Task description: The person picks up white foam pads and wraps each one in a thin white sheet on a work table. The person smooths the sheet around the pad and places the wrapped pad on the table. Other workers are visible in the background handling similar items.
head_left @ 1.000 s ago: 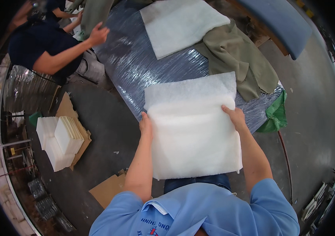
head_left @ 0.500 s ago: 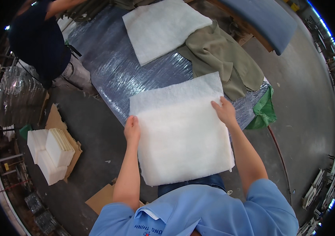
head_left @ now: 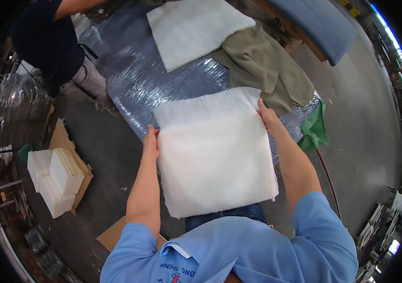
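A thick white cushion pad (head_left: 215, 165), with a thinner sheet of white batting (head_left: 205, 107) showing along its far edge, is held in front of my body. My left hand (head_left: 151, 142) grips its left side near the far corner, thumb up along the edge. At the right side my right hand (head_left: 268, 114) pinches the batting near the far right corner, which folds up there. The fingers beneath the pad are hidden on both hands. Past the pad's far edge lies the plastic-covered table (head_left: 139, 89).
Another white batting sheet (head_left: 196, 30) and an olive cloth (head_left: 267, 61) lie on the table. A green bag (head_left: 314, 128) hangs at its right corner. White foam blocks (head_left: 59, 174) rest on cardboard at left. A co-worker (head_left: 45, 52) stands far left. A blue padded panel (head_left: 314, 26) stands far right.
Both hands have shifted a little toward the far edge along the pad's sides. The far right corner of the batting now folds up by my right hand.
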The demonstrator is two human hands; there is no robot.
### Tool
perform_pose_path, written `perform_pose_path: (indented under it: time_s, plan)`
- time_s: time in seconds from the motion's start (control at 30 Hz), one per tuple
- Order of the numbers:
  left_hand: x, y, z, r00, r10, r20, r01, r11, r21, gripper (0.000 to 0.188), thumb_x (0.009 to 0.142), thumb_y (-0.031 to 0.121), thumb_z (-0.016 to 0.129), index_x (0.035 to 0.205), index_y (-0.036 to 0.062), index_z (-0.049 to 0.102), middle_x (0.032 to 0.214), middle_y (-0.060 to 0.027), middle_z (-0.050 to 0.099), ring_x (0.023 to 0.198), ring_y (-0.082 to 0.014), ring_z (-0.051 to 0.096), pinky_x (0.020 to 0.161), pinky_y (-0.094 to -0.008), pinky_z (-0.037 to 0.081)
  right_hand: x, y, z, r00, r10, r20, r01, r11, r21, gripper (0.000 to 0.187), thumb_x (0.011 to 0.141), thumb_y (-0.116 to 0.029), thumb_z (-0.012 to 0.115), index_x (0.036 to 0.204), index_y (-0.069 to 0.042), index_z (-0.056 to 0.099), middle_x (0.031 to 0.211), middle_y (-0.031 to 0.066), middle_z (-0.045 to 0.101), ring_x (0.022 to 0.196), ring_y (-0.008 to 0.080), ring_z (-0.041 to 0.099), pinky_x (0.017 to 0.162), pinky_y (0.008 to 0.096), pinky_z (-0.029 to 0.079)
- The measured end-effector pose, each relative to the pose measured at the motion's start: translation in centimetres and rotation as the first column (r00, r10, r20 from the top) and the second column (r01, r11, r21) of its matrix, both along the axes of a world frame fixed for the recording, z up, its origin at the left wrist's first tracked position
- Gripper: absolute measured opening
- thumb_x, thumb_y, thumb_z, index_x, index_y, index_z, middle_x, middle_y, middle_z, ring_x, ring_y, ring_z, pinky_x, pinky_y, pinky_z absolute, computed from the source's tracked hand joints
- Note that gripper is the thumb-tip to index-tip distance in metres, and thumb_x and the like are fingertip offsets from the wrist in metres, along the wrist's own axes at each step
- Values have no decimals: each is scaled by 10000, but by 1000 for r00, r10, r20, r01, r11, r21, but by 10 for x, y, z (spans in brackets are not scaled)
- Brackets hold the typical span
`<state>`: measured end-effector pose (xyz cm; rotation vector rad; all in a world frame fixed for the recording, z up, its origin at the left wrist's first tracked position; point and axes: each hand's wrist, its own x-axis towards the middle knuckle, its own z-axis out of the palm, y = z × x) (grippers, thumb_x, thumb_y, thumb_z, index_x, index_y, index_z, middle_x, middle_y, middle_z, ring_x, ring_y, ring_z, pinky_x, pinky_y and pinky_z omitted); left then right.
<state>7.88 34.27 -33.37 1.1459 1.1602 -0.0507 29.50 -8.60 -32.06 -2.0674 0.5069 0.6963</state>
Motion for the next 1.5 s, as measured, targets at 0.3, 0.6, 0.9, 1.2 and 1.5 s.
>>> perform_pose_path:
  time_s: [0.3,0.6,0.9,1.2,1.5]
  plan:
    - [-108,-58,7,987,158,0,-156,975,160,545,1114,450,481,1216,-41,697,1096,-70,718,939,-145,638,822,-314,516,-76,-26,14,997,51,64,-61,983,173,687,1034,-674,495,1132,-31,717,1017,85,692,947,158,600,795,346,477]
    - [-186,-15,44,981,172,-91,-135,938,320,633,1091,549,475,1361,2,643,1277,-105,711,1083,-190,649,932,-340,497,-99,-77,54,995,75,-62,-63,982,176,684,1031,-682,498,1247,-58,676,1129,8,670,990,153,593,894,342,450]
    - [-230,-111,20,964,-63,-257,72,997,25,771,1084,638,385,1392,-28,622,1377,-151,658,1291,-249,606,1100,-396,443,-174,-71,27,956,121,-266,-11,924,382,868,1056,-690,417,1546,25,430,1544,162,519,1348,299,556,1108,425,433]
    - [-284,-100,36,963,-69,-261,82,996,38,630,1086,542,492,1335,-6,681,1286,-149,713,1213,-229,646,1035,-388,490,-180,-139,44,917,174,-358,-77,960,269,750,1056,-660,455,1483,-49,540,1448,113,600,1288,264,585,1074,435,428]
    - [-312,-120,4,968,246,-57,-252,933,-255,569,1054,450,626,1334,-44,662,1244,-165,726,1115,-246,705,929,-382,561,-229,-11,69,375,803,463,-638,586,-499,747,989,-319,698,1592,-23,372,1608,318,341,1495,476,339,1213,538,309]
